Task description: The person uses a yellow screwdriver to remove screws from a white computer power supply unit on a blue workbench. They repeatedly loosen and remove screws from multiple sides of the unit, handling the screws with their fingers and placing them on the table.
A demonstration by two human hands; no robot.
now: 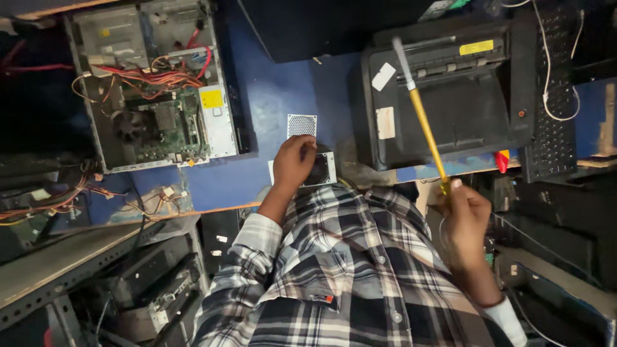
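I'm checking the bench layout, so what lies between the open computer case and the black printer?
In the head view, the left hand rests on a small metal power supply box on the blue bench between open computer case and black printer.

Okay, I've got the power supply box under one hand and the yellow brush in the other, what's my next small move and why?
Probably bring the brush down to the power supply box. Your right hand holds it raised over the black printer, bristles away from the box, while your left hand already steadies the box on the blue table.

Left hand (293,162) hides most of the small metal box (323,168).
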